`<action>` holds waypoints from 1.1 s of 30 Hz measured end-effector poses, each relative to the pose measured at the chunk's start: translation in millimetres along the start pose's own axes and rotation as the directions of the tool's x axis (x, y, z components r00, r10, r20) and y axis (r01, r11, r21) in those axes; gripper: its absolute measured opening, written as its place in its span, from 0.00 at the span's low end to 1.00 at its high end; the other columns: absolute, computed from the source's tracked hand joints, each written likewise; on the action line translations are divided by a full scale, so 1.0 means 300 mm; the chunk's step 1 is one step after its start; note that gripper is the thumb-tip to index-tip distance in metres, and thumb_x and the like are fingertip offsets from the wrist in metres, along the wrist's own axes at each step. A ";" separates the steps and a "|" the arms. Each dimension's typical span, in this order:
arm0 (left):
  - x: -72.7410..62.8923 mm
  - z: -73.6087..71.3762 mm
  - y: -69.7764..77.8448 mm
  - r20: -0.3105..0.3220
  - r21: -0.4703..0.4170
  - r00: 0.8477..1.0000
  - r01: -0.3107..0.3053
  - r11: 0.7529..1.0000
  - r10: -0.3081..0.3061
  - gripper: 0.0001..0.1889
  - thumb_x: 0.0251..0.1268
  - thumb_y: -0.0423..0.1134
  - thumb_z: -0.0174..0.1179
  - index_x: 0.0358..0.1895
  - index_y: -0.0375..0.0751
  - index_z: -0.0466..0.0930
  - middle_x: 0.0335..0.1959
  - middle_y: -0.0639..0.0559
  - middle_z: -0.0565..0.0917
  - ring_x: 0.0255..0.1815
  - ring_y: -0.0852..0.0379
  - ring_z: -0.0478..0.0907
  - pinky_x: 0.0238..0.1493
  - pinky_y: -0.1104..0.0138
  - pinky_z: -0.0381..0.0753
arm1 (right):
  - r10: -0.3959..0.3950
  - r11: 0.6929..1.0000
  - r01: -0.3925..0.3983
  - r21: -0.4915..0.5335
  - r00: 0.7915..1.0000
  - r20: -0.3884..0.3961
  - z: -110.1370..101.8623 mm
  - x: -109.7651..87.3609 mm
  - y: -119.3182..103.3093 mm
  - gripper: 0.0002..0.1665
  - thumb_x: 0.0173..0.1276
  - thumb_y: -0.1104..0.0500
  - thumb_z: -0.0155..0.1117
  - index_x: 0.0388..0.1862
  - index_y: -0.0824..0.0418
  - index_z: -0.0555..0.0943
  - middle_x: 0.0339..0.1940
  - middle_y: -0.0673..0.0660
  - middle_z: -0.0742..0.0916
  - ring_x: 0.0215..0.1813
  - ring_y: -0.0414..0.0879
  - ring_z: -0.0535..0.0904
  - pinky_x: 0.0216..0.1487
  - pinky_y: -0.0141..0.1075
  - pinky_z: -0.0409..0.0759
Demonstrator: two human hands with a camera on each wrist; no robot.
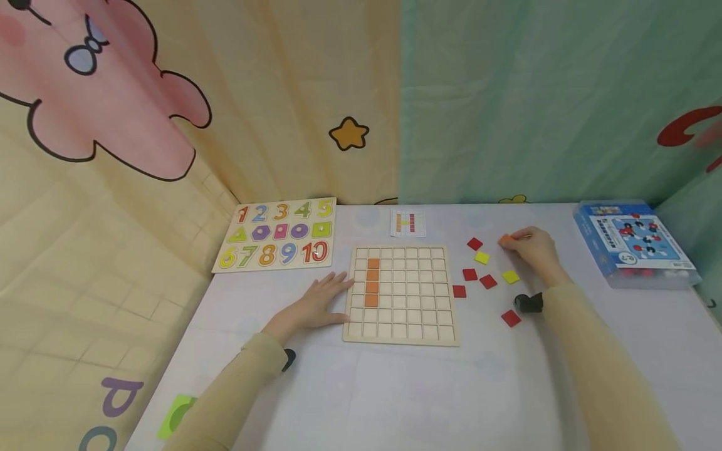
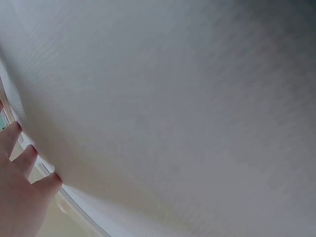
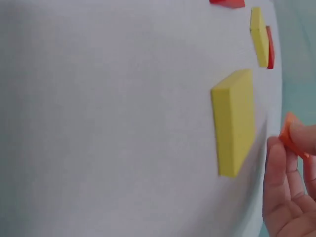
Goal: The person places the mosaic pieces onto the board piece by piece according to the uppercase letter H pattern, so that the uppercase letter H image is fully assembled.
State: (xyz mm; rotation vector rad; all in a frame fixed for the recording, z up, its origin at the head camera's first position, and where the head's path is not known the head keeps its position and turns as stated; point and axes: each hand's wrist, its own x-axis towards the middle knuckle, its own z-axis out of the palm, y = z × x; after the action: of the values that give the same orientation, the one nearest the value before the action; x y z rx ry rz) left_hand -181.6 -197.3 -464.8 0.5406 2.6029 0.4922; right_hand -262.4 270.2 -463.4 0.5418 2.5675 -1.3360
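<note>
My right hand pinches an orange square tile between thumb and fingers, to the right of the loose tiles. The left hand lies with fingers spread, its fingertips at the left edge of a wooden grid board. On that board, several orange tiles form a column in the second column of cells from the left. Between board and right hand lie several red tiles and two yellow tiles. In the right wrist view a yellow tile shows large beside the hand.
A pattern card lies behind the board. At the back left is a number and shape puzzle board, at the back right a blue boxed set. A green piece sits by the left sleeve. Printed curtains close off the back.
</note>
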 end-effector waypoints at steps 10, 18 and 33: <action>-0.006 -0.011 -0.007 -0.004 0.007 1.000 -0.028 1.000 0.028 0.44 0.63 0.53 0.65 0.79 0.50 0.53 0.82 0.47 0.46 0.82 0.42 0.38 0.80 0.43 0.37 | -0.174 0.984 0.168 0.054 0.976 0.129 0.087 -0.165 -0.103 0.29 0.69 0.46 0.64 0.58 0.66 0.70 0.54 0.65 0.81 0.49 0.55 0.83 0.54 0.39 0.82; 0.000 -0.010 -0.003 -0.003 0.002 0.999 -0.042 0.999 0.042 0.44 0.63 0.53 0.65 0.79 0.49 0.53 0.82 0.46 0.47 0.82 0.41 0.39 0.80 0.42 0.37 | -0.282 0.959 0.266 0.097 0.920 0.272 0.313 -0.316 -0.153 0.21 0.63 0.50 0.72 0.46 0.62 0.79 0.40 0.56 0.85 0.37 0.44 0.79 0.36 0.30 0.79; 0.002 -0.011 -0.010 0.004 -0.001 0.999 -0.036 0.999 0.036 0.44 0.63 0.54 0.65 0.79 0.51 0.52 0.82 0.48 0.46 0.83 0.42 0.38 0.80 0.44 0.37 | -0.381 0.923 0.378 0.078 0.861 0.336 0.607 -0.461 -0.241 0.10 0.60 0.55 0.75 0.36 0.57 0.83 0.32 0.50 0.87 0.34 0.39 0.80 0.36 0.29 0.78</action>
State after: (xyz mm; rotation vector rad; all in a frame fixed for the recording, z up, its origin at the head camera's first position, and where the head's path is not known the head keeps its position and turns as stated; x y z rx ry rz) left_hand -184.5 -200.5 -463.6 0.5884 2.5935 0.5033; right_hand -164.6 51.3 -467.3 -0.2080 2.4423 -1.4055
